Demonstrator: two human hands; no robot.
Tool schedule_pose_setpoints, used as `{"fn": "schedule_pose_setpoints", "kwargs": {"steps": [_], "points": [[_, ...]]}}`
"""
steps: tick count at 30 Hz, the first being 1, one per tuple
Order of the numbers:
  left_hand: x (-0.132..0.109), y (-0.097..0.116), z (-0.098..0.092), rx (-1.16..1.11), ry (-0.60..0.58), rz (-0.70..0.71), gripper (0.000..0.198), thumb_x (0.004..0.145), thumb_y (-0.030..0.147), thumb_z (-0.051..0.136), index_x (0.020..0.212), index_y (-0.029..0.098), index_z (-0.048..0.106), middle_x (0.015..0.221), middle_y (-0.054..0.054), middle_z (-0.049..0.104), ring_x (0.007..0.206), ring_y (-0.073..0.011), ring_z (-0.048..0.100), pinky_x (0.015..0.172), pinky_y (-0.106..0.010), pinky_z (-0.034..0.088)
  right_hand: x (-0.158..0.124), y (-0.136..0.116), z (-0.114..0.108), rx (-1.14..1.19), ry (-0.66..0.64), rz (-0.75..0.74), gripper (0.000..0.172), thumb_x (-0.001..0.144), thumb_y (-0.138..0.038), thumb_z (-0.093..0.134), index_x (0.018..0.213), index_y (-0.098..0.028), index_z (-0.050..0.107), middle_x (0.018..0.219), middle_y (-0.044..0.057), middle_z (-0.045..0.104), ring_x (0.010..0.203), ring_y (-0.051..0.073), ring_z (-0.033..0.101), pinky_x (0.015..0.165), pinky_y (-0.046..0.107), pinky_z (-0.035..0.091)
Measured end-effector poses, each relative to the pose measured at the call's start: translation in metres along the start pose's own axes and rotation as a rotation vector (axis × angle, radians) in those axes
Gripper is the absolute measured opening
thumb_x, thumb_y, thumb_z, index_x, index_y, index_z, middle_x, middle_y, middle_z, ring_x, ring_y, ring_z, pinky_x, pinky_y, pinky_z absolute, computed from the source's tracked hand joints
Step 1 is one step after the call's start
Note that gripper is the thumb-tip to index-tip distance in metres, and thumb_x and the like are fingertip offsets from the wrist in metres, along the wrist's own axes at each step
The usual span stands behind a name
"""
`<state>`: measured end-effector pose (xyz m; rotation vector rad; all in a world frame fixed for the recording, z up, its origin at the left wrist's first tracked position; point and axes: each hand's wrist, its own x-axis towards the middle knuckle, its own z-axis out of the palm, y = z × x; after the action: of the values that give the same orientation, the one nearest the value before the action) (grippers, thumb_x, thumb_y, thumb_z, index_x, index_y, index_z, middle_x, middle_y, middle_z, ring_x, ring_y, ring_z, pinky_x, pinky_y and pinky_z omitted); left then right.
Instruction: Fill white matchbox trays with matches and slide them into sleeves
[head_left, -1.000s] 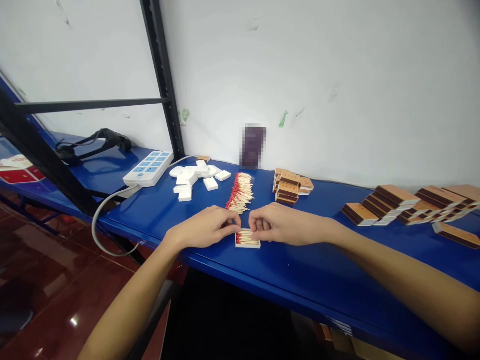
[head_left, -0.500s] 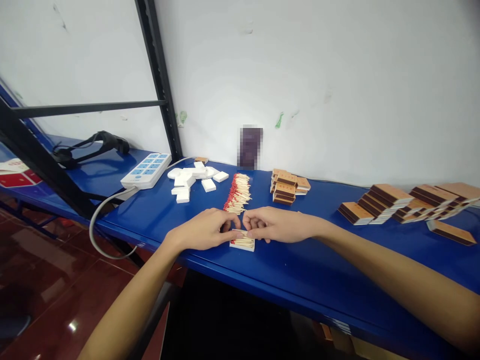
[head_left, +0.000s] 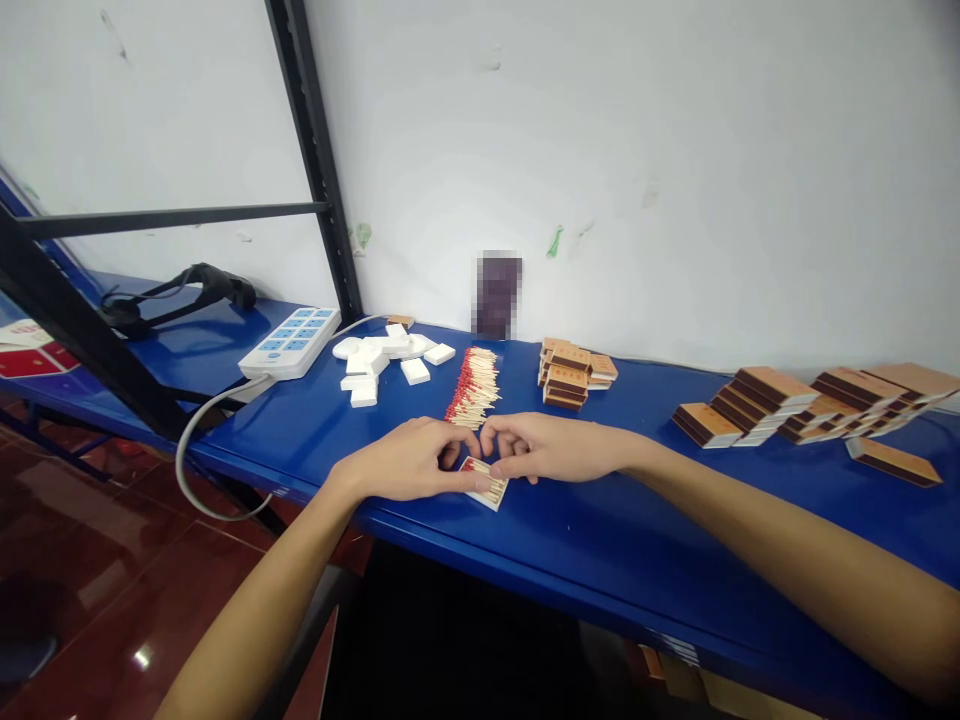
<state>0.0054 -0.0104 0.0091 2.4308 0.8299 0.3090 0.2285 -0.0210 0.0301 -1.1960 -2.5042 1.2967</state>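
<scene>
A small white matchbox tray (head_left: 486,482) filled with matches lies near the front edge of the blue table (head_left: 600,540), turned at a slant. My left hand (head_left: 409,460) curls round its left side, thumb along the front edge. My right hand (head_left: 551,447) pinches its far right corner with closed fingers. Just behind my hands lies a pile of loose red-tipped matches (head_left: 472,386).
Empty white trays (head_left: 382,357) and a white power strip (head_left: 289,341) with its cable lie at the back left. A stack of brown matchbox sleeves (head_left: 571,372) stands behind; rows of finished boxes (head_left: 810,402) lie at the right. A black shelf post (head_left: 315,170) rises at left.
The tray has turned from square to slanted between my hands and shifted slightly left. Both hands stayed on it.
</scene>
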Motion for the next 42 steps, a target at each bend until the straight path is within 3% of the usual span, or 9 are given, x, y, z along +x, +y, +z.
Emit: {"fn": "schedule_pose_setpoints", "kwargs": {"steps": [4, 16, 24, 27, 30, 32, 35, 38, 42], "points": [[0.0, -0.001, -0.001, 0.058, -0.007, 0.022, 0.05, 0.072, 0.062, 0.068, 0.099, 0.02, 0.064, 0.069, 0.004, 0.052, 0.06, -0.0114, 0.046, 0.058, -0.024, 0.032, 0.002, 0.004, 0.003, -0.016, 0.029, -0.006, 0.02, 0.086, -0.031, 0.056, 0.101, -0.018, 0.055, 0.075, -0.001, 0.057, 0.063, 0.011, 0.055, 0.057, 0.023, 0.041], [0.001, -0.002, 0.002, 0.056, 0.002, 0.017, 0.049, 0.072, 0.063, 0.067, 0.095, 0.02, 0.066, 0.069, 0.004, 0.053, 0.061, -0.0115, 0.048, 0.058, -0.024, 0.032, 0.004, 0.005, 0.008, -0.114, 0.084, -0.052, 0.024, 0.088, -0.039, 0.052, 0.078, -0.018, 0.052, 0.066, -0.003, 0.049, 0.059, 0.01, 0.041, 0.054, 0.024, 0.031], [0.002, -0.003, 0.002, 0.042, -0.001, 0.018, 0.048, 0.072, 0.063, 0.068, 0.093, 0.02, 0.065, 0.069, 0.004, 0.054, 0.061, -0.0116, 0.048, 0.059, -0.024, 0.032, 0.001, -0.002, 0.006, -0.167, 0.089, -0.07, 0.03, 0.093, -0.045, 0.046, 0.079, -0.018, 0.051, 0.067, -0.003, 0.047, 0.059, 0.01, 0.04, 0.056, 0.025, 0.031], [0.002, -0.002, 0.002, 0.053, 0.001, 0.007, 0.049, 0.071, 0.064, 0.068, 0.093, 0.019, 0.064, 0.068, 0.004, 0.053, 0.06, -0.0117, 0.048, 0.058, -0.024, 0.032, -0.011, -0.006, -0.009, -0.298, 0.099, -0.003, 0.031, 0.094, -0.045, 0.042, 0.082, -0.019, 0.053, 0.071, 0.0, 0.053, 0.062, 0.012, 0.045, 0.058, 0.026, 0.033], [0.002, -0.001, 0.002, 0.075, 0.01, -0.001, 0.05, 0.07, 0.065, 0.068, 0.09, 0.019, 0.063, 0.067, 0.003, 0.053, 0.06, -0.0121, 0.048, 0.057, -0.025, 0.031, -0.028, -0.002, -0.029, -0.56, 0.287, 0.189, 0.029, 0.089, -0.046, 0.049, 0.078, -0.019, 0.051, 0.074, 0.003, 0.056, 0.064, 0.016, 0.048, 0.058, 0.029, 0.032], [0.002, 0.0, 0.002, 0.092, 0.019, -0.005, 0.051, 0.07, 0.066, 0.068, 0.088, 0.019, 0.063, 0.067, 0.003, 0.053, 0.06, -0.0124, 0.048, 0.057, -0.025, 0.031, -0.038, 0.004, -0.04, -0.658, 0.333, 0.314, 0.032, 0.082, -0.049, 0.059, 0.074, -0.02, 0.05, 0.074, 0.005, 0.056, 0.065, 0.019, 0.05, 0.057, 0.03, 0.031], [0.001, 0.001, 0.002, 0.111, 0.023, -0.01, 0.05, 0.07, 0.066, 0.067, 0.088, 0.019, 0.062, 0.067, 0.003, 0.054, 0.061, -0.0127, 0.049, 0.057, -0.025, 0.03, -0.046, 0.011, -0.048, -0.691, 0.24, 0.49, 0.037, 0.07, -0.051, 0.07, 0.065, -0.02, 0.05, 0.066, 0.005, 0.055, 0.057, 0.019, 0.051, 0.053, 0.03, 0.029], [0.002, 0.002, 0.002, 0.125, 0.015, -0.021, 0.051, 0.072, 0.067, 0.065, 0.088, 0.019, 0.06, 0.067, 0.003, 0.055, 0.06, -0.0134, 0.05, 0.056, -0.025, 0.03, -0.047, 0.009, -0.045, -0.687, 0.074, 0.577, 0.023, 0.069, -0.032, 0.068, 0.061, -0.02, 0.05, 0.062, 0.003, 0.055, 0.054, 0.016, 0.05, 0.05, 0.028, 0.029], [0.003, 0.006, 0.008, 0.227, 0.049, -0.047, 0.052, 0.076, 0.071, 0.058, 0.087, 0.02, 0.056, 0.067, 0.001, 0.058, 0.063, -0.0176, 0.053, 0.057, -0.027, 0.031, -0.043, -0.008, -0.026, -0.667, -0.022, 0.464, 0.018, 0.063, -0.019, 0.065, 0.071, -0.02, 0.049, 0.072, 0.001, 0.058, 0.059, 0.015, 0.051, 0.05, 0.026, 0.03]]}}
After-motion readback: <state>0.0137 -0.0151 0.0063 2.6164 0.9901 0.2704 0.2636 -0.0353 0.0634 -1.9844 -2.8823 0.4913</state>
